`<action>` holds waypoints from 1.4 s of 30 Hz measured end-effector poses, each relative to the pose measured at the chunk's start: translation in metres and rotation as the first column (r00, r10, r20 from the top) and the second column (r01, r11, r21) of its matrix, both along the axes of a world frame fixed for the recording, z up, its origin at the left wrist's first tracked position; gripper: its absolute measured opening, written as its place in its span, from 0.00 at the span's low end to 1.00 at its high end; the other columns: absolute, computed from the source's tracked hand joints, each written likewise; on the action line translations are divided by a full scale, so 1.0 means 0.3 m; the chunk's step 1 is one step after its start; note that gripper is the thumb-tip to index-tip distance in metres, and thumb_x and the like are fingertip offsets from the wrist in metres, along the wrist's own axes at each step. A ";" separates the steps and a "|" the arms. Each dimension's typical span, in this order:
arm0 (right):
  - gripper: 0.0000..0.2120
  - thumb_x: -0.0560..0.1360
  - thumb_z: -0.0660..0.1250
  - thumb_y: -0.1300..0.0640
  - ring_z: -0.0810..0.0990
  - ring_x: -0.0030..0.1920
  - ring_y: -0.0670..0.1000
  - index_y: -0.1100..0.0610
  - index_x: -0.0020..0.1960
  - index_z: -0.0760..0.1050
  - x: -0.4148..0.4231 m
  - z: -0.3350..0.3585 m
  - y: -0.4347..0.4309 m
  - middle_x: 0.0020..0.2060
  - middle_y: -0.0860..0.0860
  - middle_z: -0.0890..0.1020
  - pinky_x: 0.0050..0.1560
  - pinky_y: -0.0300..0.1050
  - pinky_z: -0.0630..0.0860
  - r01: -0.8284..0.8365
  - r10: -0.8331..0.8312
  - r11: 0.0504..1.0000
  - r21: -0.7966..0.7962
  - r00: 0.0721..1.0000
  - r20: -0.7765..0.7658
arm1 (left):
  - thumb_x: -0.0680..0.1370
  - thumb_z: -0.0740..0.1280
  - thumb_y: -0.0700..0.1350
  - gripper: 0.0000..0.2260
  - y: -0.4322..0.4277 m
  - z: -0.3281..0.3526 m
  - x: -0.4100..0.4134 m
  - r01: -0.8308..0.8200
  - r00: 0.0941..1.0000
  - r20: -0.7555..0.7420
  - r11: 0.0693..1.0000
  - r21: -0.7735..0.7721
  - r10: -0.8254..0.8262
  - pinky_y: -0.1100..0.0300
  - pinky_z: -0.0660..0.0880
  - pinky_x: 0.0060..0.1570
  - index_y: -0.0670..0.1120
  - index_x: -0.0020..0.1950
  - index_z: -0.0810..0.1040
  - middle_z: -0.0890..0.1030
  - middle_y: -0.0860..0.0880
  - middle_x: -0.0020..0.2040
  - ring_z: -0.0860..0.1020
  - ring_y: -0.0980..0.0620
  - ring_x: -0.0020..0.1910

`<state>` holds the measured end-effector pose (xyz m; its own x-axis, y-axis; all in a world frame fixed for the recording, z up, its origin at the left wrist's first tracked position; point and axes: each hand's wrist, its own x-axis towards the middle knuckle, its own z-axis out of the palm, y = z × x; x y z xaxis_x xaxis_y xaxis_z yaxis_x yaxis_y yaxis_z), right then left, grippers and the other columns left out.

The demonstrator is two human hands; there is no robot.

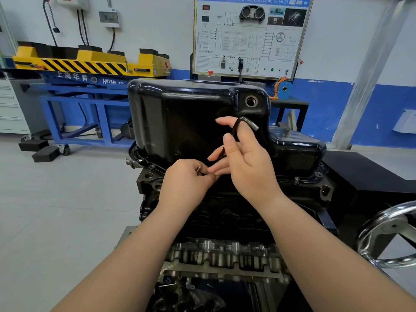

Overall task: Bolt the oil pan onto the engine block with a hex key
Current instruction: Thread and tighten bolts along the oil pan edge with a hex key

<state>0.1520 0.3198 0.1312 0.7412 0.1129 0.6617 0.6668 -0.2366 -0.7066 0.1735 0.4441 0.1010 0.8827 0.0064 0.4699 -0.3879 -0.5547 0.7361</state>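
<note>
A glossy black oil pan [180, 113] sits upside down on the dark engine block [225, 212], its flange along the block's top edge. My right hand [247, 163] is closed around a black L-shaped hex key [244, 122], whose bent end sticks up between thumb and forefinger. My left hand [186, 179] pinches a small bolt [198, 170] at the pan's near flange, fingertips touching those of the right hand. Another bolt [297, 180] stands in the flange at the right. The hex key's lower tip is hidden behind my fingers.
A chrome handwheel [382, 235] of the engine stand juts in at the right. A black box [369, 174] lies right of the block. Behind stand a blue frame with a yellow striped unit [90, 61] and a wiring training board [247, 37]. Grey floor lies to the left.
</note>
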 end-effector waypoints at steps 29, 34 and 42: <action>0.09 0.79 0.60 0.66 0.84 0.34 0.49 0.57 0.49 0.78 -0.002 0.117 -0.043 0.41 0.51 0.84 0.36 0.40 0.80 -0.025 0.027 0.997 0.072 0.999 -0.022 | 0.69 0.74 0.50 0.10 0.000 -0.011 0.002 0.000 1.000 -0.028 0.998 -0.065 -0.002 0.73 0.66 0.26 0.55 0.30 0.77 0.73 0.60 0.21 0.71 0.65 0.25; 0.05 0.74 0.67 0.65 0.84 0.32 0.49 0.57 0.43 0.79 -0.002 0.120 -0.036 0.35 0.52 0.85 0.33 0.38 0.79 -0.049 0.060 0.987 0.152 0.996 -0.066 | 0.69 0.74 0.51 0.11 -0.001 -0.012 0.002 -0.009 1.000 -0.001 0.998 -0.057 0.009 0.73 0.66 0.26 0.56 0.29 0.76 0.71 0.56 0.21 0.71 0.65 0.25; 0.05 0.74 0.68 0.64 0.83 0.31 0.49 0.56 0.42 0.76 0.001 0.106 -0.019 0.34 0.53 0.82 0.35 0.43 0.81 -0.037 0.042 0.993 0.113 0.998 -0.039 | 0.69 0.74 0.52 0.10 -0.001 -0.009 0.000 -0.021 1.000 -0.024 0.999 -0.032 0.021 0.72 0.65 0.24 0.56 0.30 0.76 0.71 0.56 0.22 0.71 0.64 0.23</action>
